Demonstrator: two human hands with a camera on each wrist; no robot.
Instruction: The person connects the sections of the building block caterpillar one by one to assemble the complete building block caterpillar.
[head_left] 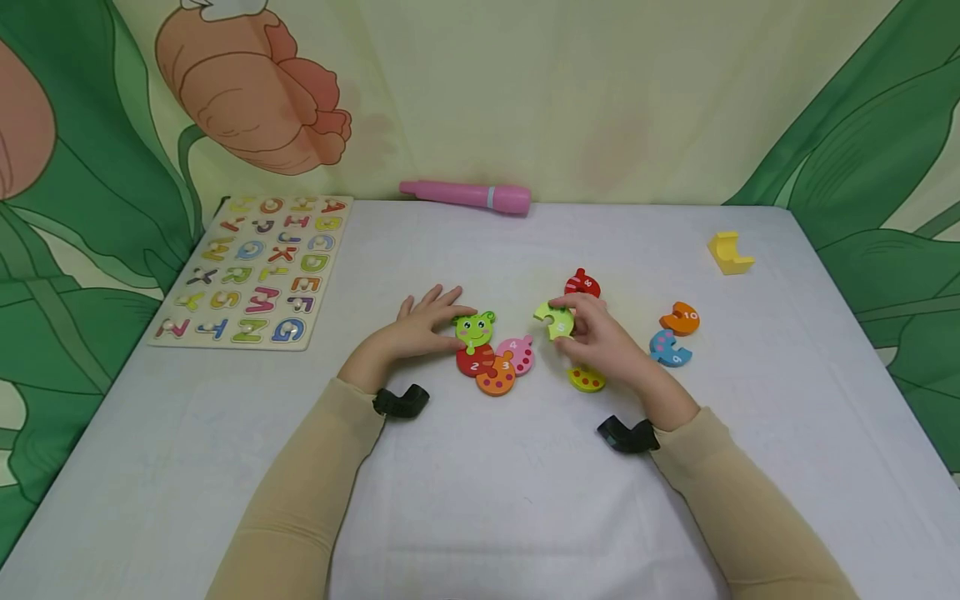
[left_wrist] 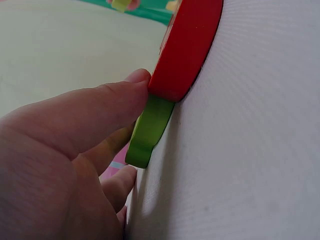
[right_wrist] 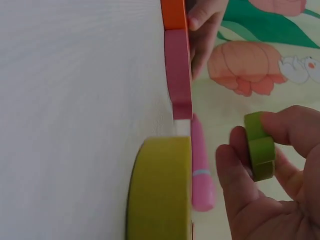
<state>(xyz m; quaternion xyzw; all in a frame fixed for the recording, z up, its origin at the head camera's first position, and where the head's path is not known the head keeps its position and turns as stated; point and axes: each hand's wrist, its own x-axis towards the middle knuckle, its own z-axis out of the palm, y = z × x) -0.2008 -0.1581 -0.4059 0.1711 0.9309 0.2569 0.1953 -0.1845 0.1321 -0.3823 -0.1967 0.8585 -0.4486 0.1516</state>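
The left hand (head_left: 416, 329) holds a green smiling caterpillar head piece (head_left: 474, 330) between thumb and forefinger, its other fingers spread. The thumb tip touches near the seam with the red piece numbered 2 (head_left: 471, 362). Joined on from there are an orange piece numbered 3 (head_left: 495, 379) and a pink piece numbered 4 (head_left: 519, 354). Above the table, the right hand (head_left: 600, 337) pinches a light green puzzle piece (right_wrist: 260, 150) between thumb and fingers. A yellow-green piece with red dots (head_left: 586, 380) lies below that hand, and a red piece numbered 8 (head_left: 582, 283) beyond it.
Right of the hands lie a blue piece numbered 9 (head_left: 670, 350) and an orange piece numbered 10 (head_left: 680, 318). Farther back sits a yellow block (head_left: 729, 252). An alphabet board (head_left: 251, 275) occupies the left; a pink stick-shaped object (head_left: 468, 196) lies at the back edge.
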